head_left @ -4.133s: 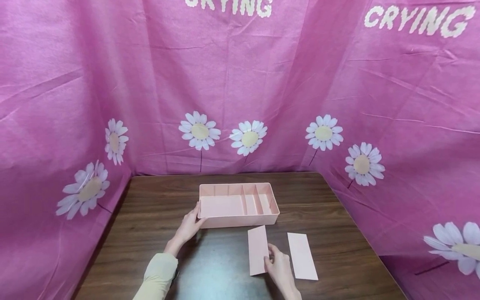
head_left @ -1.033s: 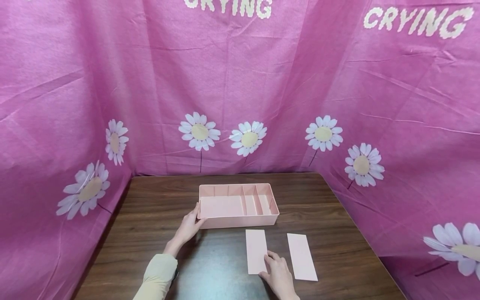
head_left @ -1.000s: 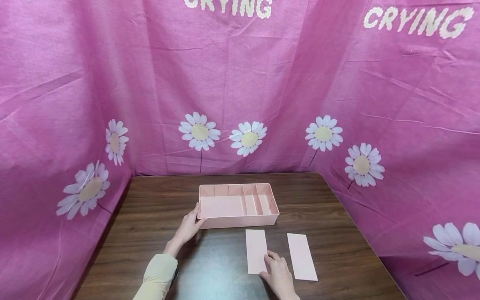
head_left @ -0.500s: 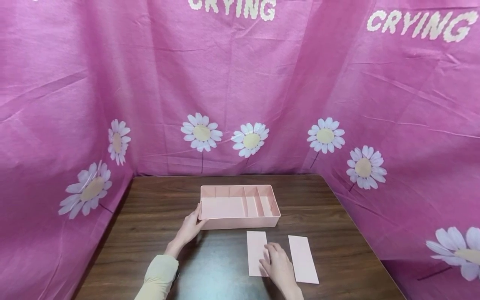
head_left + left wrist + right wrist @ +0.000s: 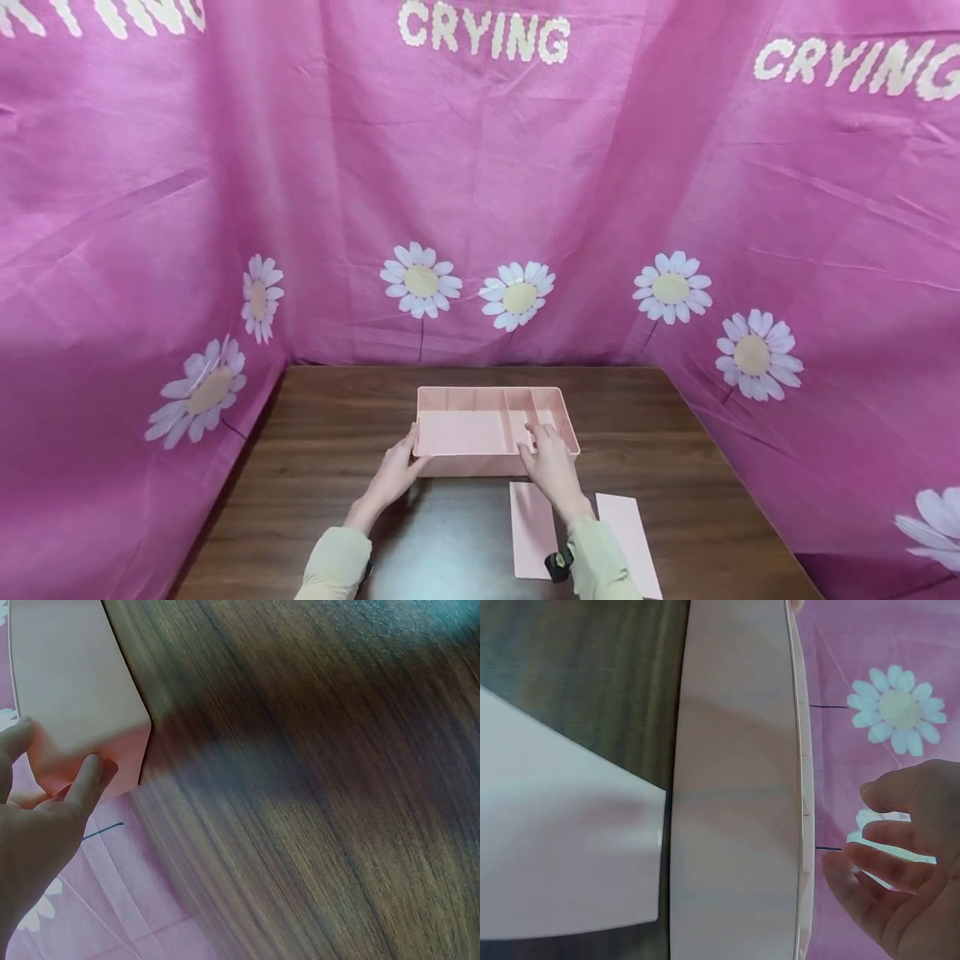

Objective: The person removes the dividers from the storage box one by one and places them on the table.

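Observation:
A pale pink divided box [image 5: 468, 465] sits on the table, one wide compartment on the left and narrower ones on the right. My left hand [image 5: 392, 473] grips its front left corner, thumb on the front wall; the left wrist view shows these fingers against the box end [image 5: 75, 682]. Over the narrow compartments hovers my right hand [image 5: 552, 467], fingers loosely bent and holding nothing, as the right wrist view also shows. Two flat pale pink rectangular panels lie in front of the box: the left panel [image 5: 531, 533] and the right panel [image 5: 633, 542], partly covered by my right sleeve.
The dark wood-grain table [image 5: 300, 500] carries the box towards its far side. Pink cloth [image 5: 480, 183] with daisies and white lettering hangs behind and on both sides. A small black device [image 5: 558, 565] is strapped at my right wrist.
My right hand has lowered the left panel flat onto the table, let go of it and moved forward over the box. My left hand keeps its hold. The head view has shifted slightly.

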The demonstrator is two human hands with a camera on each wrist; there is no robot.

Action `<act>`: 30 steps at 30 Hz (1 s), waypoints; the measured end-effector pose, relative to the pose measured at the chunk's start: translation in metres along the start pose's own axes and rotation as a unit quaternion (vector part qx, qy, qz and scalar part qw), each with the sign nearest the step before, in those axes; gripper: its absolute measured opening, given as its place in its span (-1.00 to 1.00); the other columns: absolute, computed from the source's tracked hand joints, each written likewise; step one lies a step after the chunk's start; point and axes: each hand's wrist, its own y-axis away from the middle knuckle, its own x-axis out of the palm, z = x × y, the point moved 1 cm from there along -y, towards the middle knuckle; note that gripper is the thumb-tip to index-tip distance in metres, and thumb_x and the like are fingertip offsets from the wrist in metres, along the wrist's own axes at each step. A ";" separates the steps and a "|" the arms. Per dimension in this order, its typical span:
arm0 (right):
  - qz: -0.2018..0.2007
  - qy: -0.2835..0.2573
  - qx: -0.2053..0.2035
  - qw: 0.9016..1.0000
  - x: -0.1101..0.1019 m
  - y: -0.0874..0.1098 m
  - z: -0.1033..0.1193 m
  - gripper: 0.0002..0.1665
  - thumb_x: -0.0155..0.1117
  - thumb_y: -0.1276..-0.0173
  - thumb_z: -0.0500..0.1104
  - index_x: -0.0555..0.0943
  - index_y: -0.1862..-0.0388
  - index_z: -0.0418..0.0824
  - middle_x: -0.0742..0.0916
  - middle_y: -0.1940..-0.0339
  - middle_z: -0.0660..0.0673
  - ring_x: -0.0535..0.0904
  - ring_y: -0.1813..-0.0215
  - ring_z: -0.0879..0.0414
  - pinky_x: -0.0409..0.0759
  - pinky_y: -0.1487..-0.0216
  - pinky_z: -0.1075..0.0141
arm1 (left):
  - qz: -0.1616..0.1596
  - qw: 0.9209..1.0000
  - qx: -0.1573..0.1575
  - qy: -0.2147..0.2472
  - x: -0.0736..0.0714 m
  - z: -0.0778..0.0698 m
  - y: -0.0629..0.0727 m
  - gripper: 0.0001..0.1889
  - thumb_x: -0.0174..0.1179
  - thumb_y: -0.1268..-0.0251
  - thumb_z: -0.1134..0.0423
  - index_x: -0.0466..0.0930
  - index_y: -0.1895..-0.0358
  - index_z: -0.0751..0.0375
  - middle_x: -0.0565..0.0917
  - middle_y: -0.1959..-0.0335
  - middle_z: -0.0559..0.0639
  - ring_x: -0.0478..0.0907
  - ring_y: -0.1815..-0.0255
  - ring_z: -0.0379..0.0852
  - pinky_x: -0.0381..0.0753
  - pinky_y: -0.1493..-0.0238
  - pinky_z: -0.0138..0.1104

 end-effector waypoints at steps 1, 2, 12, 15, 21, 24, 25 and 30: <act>0.005 -0.003 0.001 1.000 0.003 -0.003 -0.002 -0.63 0.43 -0.15 -0.27 0.64 0.06 -0.39 0.73 0.22 -0.30 0.69 0.33 -0.04 0.69 0.32 0.14 | 0.001 1.000 0.001 0.002 0.002 0.000 0.001 -0.31 0.24 -0.33 0.35 0.18 -0.41 0.63 0.45 -0.29 0.57 0.51 -0.27 0.38 0.52 -0.23 0.11; 0.011 -0.003 0.003 1.000 0.006 -0.005 -0.003 -0.63 0.42 -0.15 -0.28 0.63 0.06 -0.40 0.73 0.23 -0.31 0.69 0.34 -0.04 0.69 0.31 0.15 | 0.002 1.000 0.001 0.002 0.003 0.000 0.003 -0.31 0.24 -0.33 0.35 0.18 -0.41 0.63 0.45 -0.29 0.57 0.51 -0.27 0.37 0.52 -0.23 0.11; 0.083 0.004 0.009 0.997 0.032 -0.016 -0.009 -0.60 0.40 -0.17 -0.30 0.57 0.06 -0.53 0.76 0.25 -0.40 0.73 0.36 -0.10 0.72 0.28 0.10 | 0.017 1.000 -0.001 -0.008 0.009 -0.001 0.010 -0.30 0.26 -0.33 0.31 0.19 -0.41 0.63 0.44 -0.31 0.56 0.49 -0.28 0.39 0.50 -0.25 0.14; 0.094 0.010 0.015 0.995 0.037 -0.017 -0.010 -0.57 0.40 -0.13 -0.32 0.57 0.06 -0.54 0.77 0.33 -0.37 0.72 0.40 -0.07 0.71 0.31 0.11 | 0.021 1.000 -0.004 -0.006 0.008 -0.003 0.009 -0.30 0.25 -0.33 0.31 0.19 -0.41 0.62 0.42 -0.32 0.55 0.47 -0.29 0.40 0.49 -0.27 0.14; 0.109 0.008 0.029 0.994 0.040 -0.023 -0.008 -0.63 0.34 -0.08 -0.41 0.58 0.10 -0.52 0.76 0.41 -0.34 0.68 0.42 -0.02 0.67 0.37 0.16 | 0.015 1.000 -0.003 -0.011 0.006 -0.001 0.006 -0.29 0.27 -0.33 0.28 0.20 -0.41 0.61 0.43 -0.32 0.54 0.48 -0.29 0.39 0.50 -0.26 0.13; 0.124 -0.010 0.042 0.991 0.040 -0.027 -0.006 -0.65 0.31 -0.09 -0.42 0.57 0.10 -0.52 0.77 0.34 -0.38 0.72 0.35 -0.08 0.70 0.32 0.12 | 0.012 1.000 -0.003 -0.011 0.004 0.000 0.004 -0.29 0.26 -0.34 0.26 0.20 -0.40 0.63 0.43 -0.32 0.54 0.48 -0.29 0.38 0.49 -0.27 0.13; 0.129 -0.016 0.045 0.991 0.040 -0.028 -0.005 -0.65 0.30 -0.10 -0.42 0.57 0.10 -0.52 0.77 0.32 -0.40 0.73 0.32 -0.10 0.71 0.29 0.11 | 0.011 1.000 -0.004 -0.009 0.003 0.000 0.004 -0.29 0.26 -0.34 0.25 0.20 -0.40 0.63 0.43 -0.32 0.54 0.48 -0.30 0.38 0.49 -0.28 0.13; 0.132 -0.018 0.039 0.990 0.042 -0.035 -0.001 -0.71 0.30 -0.11 -0.44 0.57 0.16 -0.52 0.77 0.28 -0.42 0.76 0.25 -0.16 0.73 0.25 0.09 | 0.010 1.000 -0.010 -0.008 -0.001 0.002 0.001 -0.30 0.24 -0.37 0.24 0.19 -0.40 0.64 0.42 -0.32 0.55 0.46 -0.32 0.38 0.47 -0.30 0.13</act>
